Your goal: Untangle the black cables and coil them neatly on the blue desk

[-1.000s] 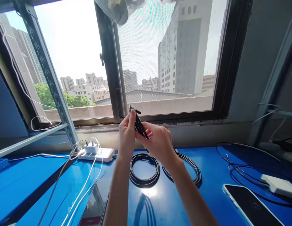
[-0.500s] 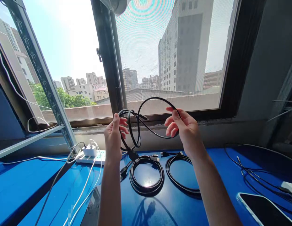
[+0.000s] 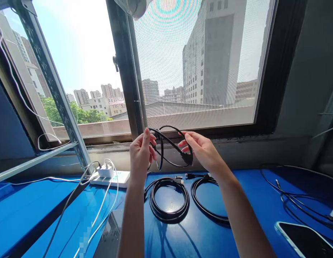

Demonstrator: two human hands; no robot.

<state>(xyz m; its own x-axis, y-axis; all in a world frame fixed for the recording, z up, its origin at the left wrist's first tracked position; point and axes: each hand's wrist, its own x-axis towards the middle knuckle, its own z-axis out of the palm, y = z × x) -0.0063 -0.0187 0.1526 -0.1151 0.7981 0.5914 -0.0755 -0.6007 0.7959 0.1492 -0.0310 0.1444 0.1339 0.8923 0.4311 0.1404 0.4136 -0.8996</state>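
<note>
A black cable (image 3: 170, 142) hangs in loose loops in the air between my two hands, in front of the window sill. My left hand (image 3: 141, 150) pinches the loops between thumb and fingers. A strand of the same cable is pinched by my right hand (image 3: 201, 147), its thumb and forefinger together. The cable's thick black plug (image 3: 187, 158) dangles just left of my right palm. Below on the blue table (image 3: 166, 247) lie a coiled black cable (image 3: 153, 206) and, to its right, a second coil (image 3: 206, 212), partly hidden behind my right forearm.
At the left stand a white power strip (image 3: 123, 178) with a white charger (image 3: 104, 171), white cords and a metal rack post (image 3: 57, 91). A phone (image 3: 306, 238) and loose black cables (image 3: 298, 204) lie at the right. The window (image 3: 166, 89) is behind.
My hands have come closer together, the right one moving left and the left one right. The dangling plug has swung from near my left hand over to my right, and the upper loop has become lower.
</note>
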